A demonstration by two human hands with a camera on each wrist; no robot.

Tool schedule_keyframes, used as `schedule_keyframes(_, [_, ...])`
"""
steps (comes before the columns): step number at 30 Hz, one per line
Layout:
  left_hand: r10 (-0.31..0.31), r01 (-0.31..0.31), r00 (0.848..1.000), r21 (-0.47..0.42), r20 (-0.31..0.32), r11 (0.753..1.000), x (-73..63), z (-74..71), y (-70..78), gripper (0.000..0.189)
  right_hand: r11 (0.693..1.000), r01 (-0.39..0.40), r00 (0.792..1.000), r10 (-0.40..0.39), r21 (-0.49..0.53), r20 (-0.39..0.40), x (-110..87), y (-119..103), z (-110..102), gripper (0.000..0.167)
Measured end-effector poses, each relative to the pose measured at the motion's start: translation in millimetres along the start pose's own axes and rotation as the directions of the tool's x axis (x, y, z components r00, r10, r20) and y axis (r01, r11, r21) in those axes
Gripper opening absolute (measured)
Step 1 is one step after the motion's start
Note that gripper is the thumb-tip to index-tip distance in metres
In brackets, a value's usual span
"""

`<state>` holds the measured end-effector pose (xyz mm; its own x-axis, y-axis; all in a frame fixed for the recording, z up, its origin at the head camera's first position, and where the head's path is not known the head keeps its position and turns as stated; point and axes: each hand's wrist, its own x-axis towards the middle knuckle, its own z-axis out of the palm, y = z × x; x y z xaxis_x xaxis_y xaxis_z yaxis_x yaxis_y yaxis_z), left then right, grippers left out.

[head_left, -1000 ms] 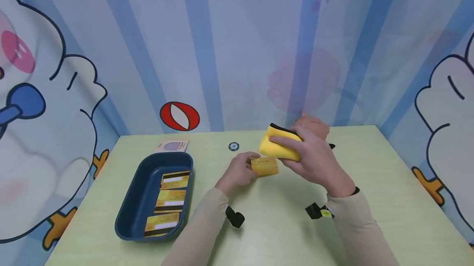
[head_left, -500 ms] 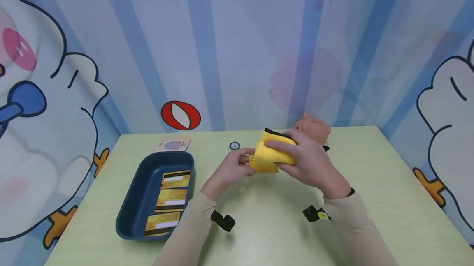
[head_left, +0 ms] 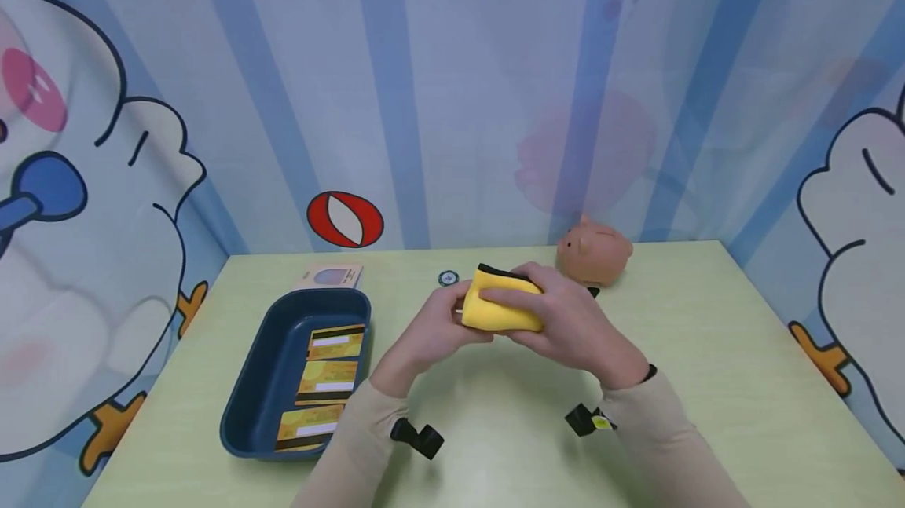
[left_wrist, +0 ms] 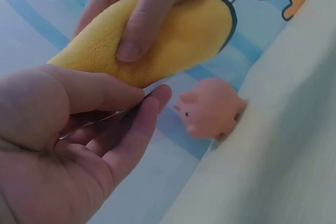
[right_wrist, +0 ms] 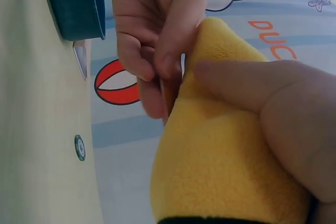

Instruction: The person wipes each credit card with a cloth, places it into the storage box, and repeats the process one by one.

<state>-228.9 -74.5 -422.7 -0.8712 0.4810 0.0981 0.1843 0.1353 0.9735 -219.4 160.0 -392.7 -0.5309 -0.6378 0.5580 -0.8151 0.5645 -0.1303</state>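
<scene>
Over the middle of the table, my right hand (head_left: 566,323) grips a folded yellow cloth (head_left: 503,305) with a black edge. My left hand (head_left: 437,327) pinches a gold card (right_wrist: 171,95) between thumb and fingers. The cloth lies against the card and hides most of it; in the right wrist view a narrow strip of card shows beside the cloth. Seen from the left wrist, the right thumb presses on the plush cloth (left_wrist: 173,40) just above my left fingertips.
At the left stands a dark blue tray (head_left: 243,382) with gold cards (head_left: 327,381) in a column along its right side. Behind it lies a small booklet (head_left: 329,277). A round chip (head_left: 448,279) and a pink piggy bank (head_left: 595,253) sit near the back curtain (head_left: 467,100).
The cloth, first apart from the card, has moved left and down over it, covering the card from the head view. The hands have come together, and the piggy bank shows more fully.
</scene>
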Motion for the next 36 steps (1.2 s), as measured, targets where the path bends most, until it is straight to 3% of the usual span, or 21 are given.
schedule_keyframes(9, [0.001, -0.001, 1.0, -0.043, -0.006, 0.999, -9.8, -2.2, 4.9, 0.062, 0.999, 0.027, 1.0, -0.027, 0.047, 0.007, 1.5, -6, 7, 0.056])
schedule_keyframes(18, [0.068, -0.067, 0.998, -0.064, 0.013, 0.996, -13.1, -7.5, 11.6, 0.065, 0.999, 0.037, 0.999, -0.037, 0.014, -0.016, 4.6, -10, 3, 0.046])
schedule_keyframes(29, [0.04, -0.044, 0.999, -0.147, -0.03, 0.988, -17.3, -13.0, 15.8, 0.065, 1.0, -0.002, 1.0, 0.002, 0.007, -0.004, 2.5, -9, -5, 0.043])
schedule_keyframes(36, [0.044, -0.052, 0.998, -0.146, -0.053, 0.988, -18.7, -17.9, 21.5, 0.062, 1.0, 0.003, 1.0, -0.003, 0.003, -0.02, 0.6, -3, -11, 0.043])
